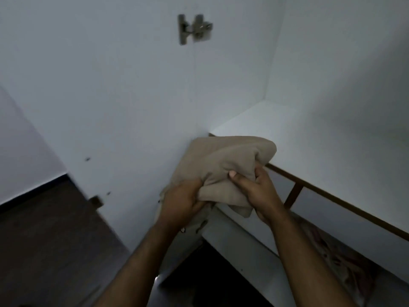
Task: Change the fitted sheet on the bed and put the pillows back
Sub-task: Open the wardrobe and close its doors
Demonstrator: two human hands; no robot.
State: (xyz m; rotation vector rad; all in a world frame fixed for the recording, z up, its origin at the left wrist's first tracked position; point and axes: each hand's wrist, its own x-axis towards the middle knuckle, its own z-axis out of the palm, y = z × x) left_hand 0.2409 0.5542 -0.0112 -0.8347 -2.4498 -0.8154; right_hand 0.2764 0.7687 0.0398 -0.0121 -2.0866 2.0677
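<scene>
**A:** Nearest the lens are two bare forearms reaching up and away from the camera. What are the hands doing?

**B:** Both are clenched on the same thing. The left hand (pixel 181 200) grips the lower left of a folded beige sheet (pixel 223 171), fingers curled under the cloth. The right hand (pixel 256 187) pinches the right side, thumb pressed on top.

**A:** And where does that bundle sit?

**B:** Between and just above the hands, held in the air at the front edge of a white shelf (pixel 276 120). The shelf runs off to the right of the right hand, inside an open cupboard. The door (pixel 110 96), with its metal hinge (pixel 194 28), stands above and to the left of the left hand.

**A:** Which way does the bundle lie?

**B:** Its long axis seems to run from lower left to upper right, the rounded fold pointing up toward the shelf, a loose corner drooping below the right hand.

**A:** So how far along is the job?

**B:** Early, I'd judge. No bed or pillows show. Whether this is the fresh sheet coming out or the old one going in, I can't tell.
</scene>
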